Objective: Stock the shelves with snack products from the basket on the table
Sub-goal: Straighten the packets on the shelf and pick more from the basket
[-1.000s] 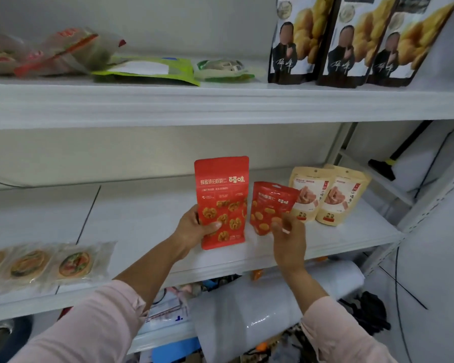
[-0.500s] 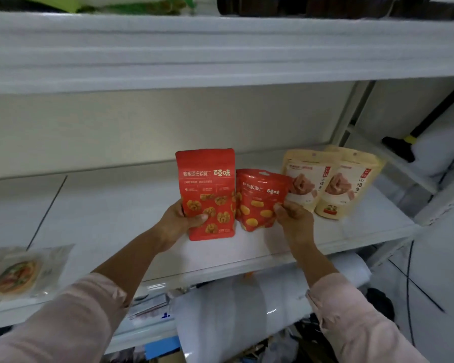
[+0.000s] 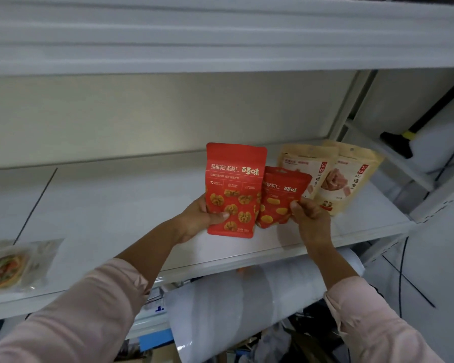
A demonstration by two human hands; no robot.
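At frame centre, your left hand (image 3: 197, 221) grips the tall red pouch (image 3: 233, 189), thumb across its lower front and fingers hidden behind. Your right hand (image 3: 309, 221) pinches the small red pouch (image 3: 281, 197) by its right edge. The two pouches touch above the white shelf (image 3: 116, 205).

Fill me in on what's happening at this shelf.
A person is stocking snacks. The left hand grips a large red pouch upright on the white shelf, while the right hand pinches a smaller red pouch right beside it, the two overlapping. Just to the right stand two beige pouches, untouched. A clear-wrapped snack lies at the shelf's far left.
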